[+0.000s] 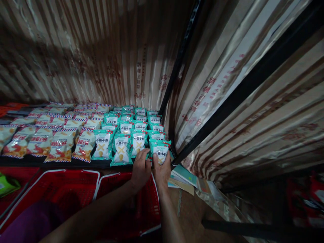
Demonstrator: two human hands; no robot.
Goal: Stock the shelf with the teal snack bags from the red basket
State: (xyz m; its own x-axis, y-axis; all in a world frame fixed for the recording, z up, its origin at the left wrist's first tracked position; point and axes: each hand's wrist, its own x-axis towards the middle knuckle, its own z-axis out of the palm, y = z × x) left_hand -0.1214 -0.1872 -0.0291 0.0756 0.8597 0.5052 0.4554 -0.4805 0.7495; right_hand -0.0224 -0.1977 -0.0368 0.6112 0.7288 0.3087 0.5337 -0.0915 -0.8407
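**Operator:** Fingers (146,154) of the left hand (140,168) curl over the near left edge of the teal snack packet (160,151); the right hand (162,169) clasps its near right edge. Both hands grasp that one packet, which sits at the near right corner of the shelf (63,162), at the front of the teal rows (134,126).

**Reviewer:** Risks from that head view?

**Operator:** I judge three. The packet is a puffed, glossy film pillow, so a pinch near the seam could slip or crush the contents. It sits at the shelf edge beside the black frame post (177,67); a push to the right could tip it off toward the papers (184,175) below. The neighbouring packets overlap like shingles, so a nudge could shift the row.

**Reviewer:** Other materials?

**Operator:** To the left lie red-and-white striped packets (60,143), equally shiny. Behind hangs a pleated, satin-like curtain (101,50) with printed characters. Nearer, red plastic mesh baskets (73,189) with white rims stand under the shelf.
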